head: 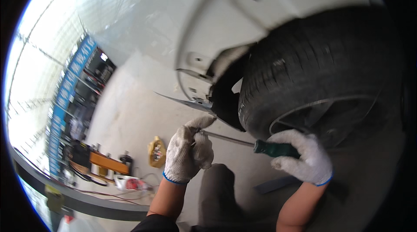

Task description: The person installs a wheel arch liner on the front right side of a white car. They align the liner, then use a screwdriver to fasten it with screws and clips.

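Note:
My right hand [303, 158], in a white knit glove, grips the dark green handle of a screwdriver [273, 148]. The metal shaft points left, and its tip meets the fingers of my left hand [189, 150], also gloved. Those fingers are closed around the tip; a small dark piece there is too hidden to identify. Just above my left fingertips is the lower edge of a car's wheel-arch liner [228, 111]. Beside it a thin trim edge [185, 101] sticks out from the body panel. The tire [286, 65] stands directly above the screwdriver.
The white car body [221, 10] fills the upper area. On the floor at left lie a yellow container [157, 152] with small parts, an orange piece of equipment [109, 163], and a white-and-red bag [130, 183]. A grey beam [97, 206] crosses the lower left.

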Demonstrator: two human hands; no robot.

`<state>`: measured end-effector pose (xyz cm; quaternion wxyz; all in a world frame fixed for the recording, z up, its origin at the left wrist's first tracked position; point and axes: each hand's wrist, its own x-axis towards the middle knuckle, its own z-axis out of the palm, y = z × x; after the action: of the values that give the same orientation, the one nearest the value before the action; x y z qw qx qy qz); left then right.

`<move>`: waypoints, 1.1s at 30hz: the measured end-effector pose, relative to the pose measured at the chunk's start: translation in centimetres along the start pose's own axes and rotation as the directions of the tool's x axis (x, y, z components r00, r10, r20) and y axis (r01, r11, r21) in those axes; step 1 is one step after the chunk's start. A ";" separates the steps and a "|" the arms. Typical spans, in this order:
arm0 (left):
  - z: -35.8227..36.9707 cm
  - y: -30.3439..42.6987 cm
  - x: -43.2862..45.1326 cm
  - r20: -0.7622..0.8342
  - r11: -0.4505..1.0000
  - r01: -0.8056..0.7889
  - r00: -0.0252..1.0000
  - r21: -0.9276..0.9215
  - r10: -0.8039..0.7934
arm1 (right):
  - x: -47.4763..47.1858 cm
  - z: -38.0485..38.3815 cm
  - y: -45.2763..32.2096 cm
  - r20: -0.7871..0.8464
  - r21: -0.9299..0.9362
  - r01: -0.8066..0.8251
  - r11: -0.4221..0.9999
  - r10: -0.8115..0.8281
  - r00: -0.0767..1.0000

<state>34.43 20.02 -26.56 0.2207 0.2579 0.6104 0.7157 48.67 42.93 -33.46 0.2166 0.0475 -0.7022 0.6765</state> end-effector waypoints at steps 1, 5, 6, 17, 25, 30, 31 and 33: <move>-0.5 0.4 -0.8 -0.025 0.996 -0.042 0.999 0.078 0.044 | 0.3 0.4 -1.0 0.042 -0.058 -0.017 0.998 0.019 0.999; -2.0 -1.3 -1.5 -0.095 0.931 0.048 0.992 -0.361 -0.087 | 0.0 3.0 -3.0 0.059 -0.156 -0.164 0.974 0.175 0.983; -2.5 -2.7 -1.7 -0.087 0.867 0.110 0.981 -0.486 -0.173 | -0.8 3.5 -2.1 0.063 -0.185 -0.221 0.957 0.236 0.970; -8.6 -19.6 -11.2 0.000 0.614 0.529 0.758 -0.586 -0.653 | -16.3 13.1 9.6 0.166 0.176 -0.812 0.556 0.797 0.581; -10.5 -17.7 -7.3 -0.004 0.712 0.487 0.824 -0.506 -0.567 | -8.8 13.7 6.6 0.112 -0.239 -0.730 0.640 0.765 0.634; -10.6 -19.4 -8.3 0.011 0.675 0.546 0.782 -0.496 -0.624 | -8.6 13.9 7.5 0.152 -0.384 -0.717 0.582 0.806 0.572; -10.9 -20.4 -9.0 0.022 0.663 0.561 0.771 -0.495 -0.636 | -8.7 14.2 7.6 0.155 -0.419 -0.711 0.564 0.816 0.556; -11.2 -22.2 -9.9 0.033 0.642 0.588 0.749 -0.491 -0.661 | -9.3 14.7 7.8 0.181 -0.301 -0.822 0.483 0.875 0.448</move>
<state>34.93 8.76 -50.79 0.4639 -0.0856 0.4829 0.7377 50.70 27.17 -43.97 -0.2619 -0.2238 -0.7096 0.6146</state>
